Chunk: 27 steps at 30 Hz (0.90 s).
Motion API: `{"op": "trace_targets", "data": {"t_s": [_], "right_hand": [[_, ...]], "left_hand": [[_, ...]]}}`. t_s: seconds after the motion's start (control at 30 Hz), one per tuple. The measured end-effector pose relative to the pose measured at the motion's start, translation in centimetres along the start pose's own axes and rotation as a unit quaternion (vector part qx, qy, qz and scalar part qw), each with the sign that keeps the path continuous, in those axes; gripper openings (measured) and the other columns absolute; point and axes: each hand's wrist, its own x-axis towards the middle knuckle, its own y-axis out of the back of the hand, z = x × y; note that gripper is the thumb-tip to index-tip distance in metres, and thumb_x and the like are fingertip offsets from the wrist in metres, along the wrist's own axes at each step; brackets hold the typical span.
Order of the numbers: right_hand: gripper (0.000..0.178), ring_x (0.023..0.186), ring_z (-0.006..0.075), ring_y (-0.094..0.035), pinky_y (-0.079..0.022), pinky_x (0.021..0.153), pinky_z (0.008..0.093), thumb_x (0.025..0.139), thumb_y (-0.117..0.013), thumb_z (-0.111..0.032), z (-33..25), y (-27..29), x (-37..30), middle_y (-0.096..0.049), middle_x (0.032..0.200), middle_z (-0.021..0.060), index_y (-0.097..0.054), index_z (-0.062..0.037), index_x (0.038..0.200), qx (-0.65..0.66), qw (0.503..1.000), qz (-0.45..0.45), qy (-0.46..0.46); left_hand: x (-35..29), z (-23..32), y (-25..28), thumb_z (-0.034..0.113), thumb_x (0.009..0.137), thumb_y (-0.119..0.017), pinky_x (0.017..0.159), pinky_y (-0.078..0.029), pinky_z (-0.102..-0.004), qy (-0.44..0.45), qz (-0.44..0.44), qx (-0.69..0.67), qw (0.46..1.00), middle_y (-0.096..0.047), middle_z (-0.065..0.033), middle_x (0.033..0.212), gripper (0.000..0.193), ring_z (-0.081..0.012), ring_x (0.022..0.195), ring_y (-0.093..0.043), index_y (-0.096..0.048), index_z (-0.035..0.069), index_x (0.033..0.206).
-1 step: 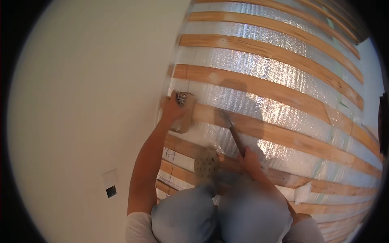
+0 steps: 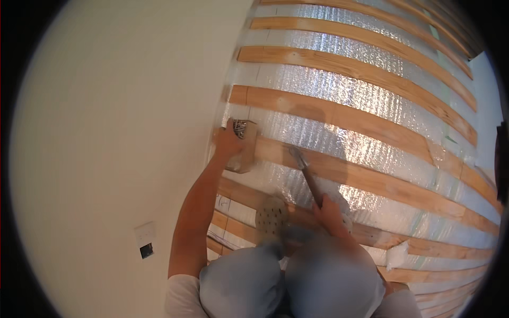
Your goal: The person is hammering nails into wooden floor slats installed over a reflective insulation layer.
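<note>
My left hand [image 2: 228, 142] is closed round the left side of a small cardboard box [image 2: 247, 153]. Its open end shows a heap of thin, shiny metal pieces [image 2: 239, 129] that look like nails or screws. Part of the box is hidden behind my fingers and wrist. In my right hand [image 2: 330, 213] is a hammer, gripped by its dark handle [image 2: 312, 185]. The metal hammer head [image 2: 298, 157] points away from me over a wooden batten [image 2: 270, 151], to the right of the box. Whether it touches the batten I cannot tell.
Parallel wooden battens [image 2: 339, 114] run across silvery bubble insulation [image 2: 366, 90]. A plain pale wall [image 2: 122, 106] rises at the left, with a white plate and dark opening [image 2: 146, 250]. A patterned shoe [image 2: 272, 214] and my bent knees [image 2: 241, 281] are close below my hands.
</note>
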Motion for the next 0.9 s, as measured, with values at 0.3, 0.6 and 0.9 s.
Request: {"op": "trace_targets", "data": {"t_s": [0.3,0.6,0.9], "right_hand": [[0.033,0.075,0.0446,-0.061,-0.047,0.065,0.0514,0.086,-0.062,-0.032,-1.3,0.9,-0.6,-0.063,0.076,0.024,-0.053,-0.0011,0.092,0.008,0.999,-0.002,-0.048],[0.031,0.077,0.0428,-0.063,-0.048,0.068,0.0506,0.087,-0.061,-0.033,-2.4,1.3,-0.2,-0.064,0.078,0.0225,-0.053,-0.0035,0.091,-0.032,0.995,-0.041,-0.083],[0.03,0.072,0.0447,-0.061,-0.046,0.061,0.0499,0.086,-0.065,-0.03,-2.1,0.7,-0.3,-0.062,0.073,0.0238,-0.053,-0.0028,0.093,-0.016,0.999,0.003,-0.051]], "left_hand": [[0.6,-1.6,-0.2,0.046,0.075,-0.072,0.097,-0.043,-0.0432,-0.039,-0.028,-0.089,0.995,-0.045,-0.0283,0.127,0.084,-0.0407,0.118,-0.049,-0.038,0.006,0.14],[4.1,-4.9,-0.2,-0.001,0.087,-0.047,0.1,-0.043,-0.0413,-0.287,0.087,-0.129,0.945,-0.059,-0.015,0.123,0.033,-0.0338,0.114,-0.054,-0.062,0.007,0.115],[-2.2,-5.2,1.3,-0.005,0.079,-0.059,0.085,-0.048,-0.0387,-0.31,0.134,-0.124,0.933,-0.062,-0.0121,0.101,0.021,-0.0301,0.099,-0.058,-0.064,0.004,0.097]]}}
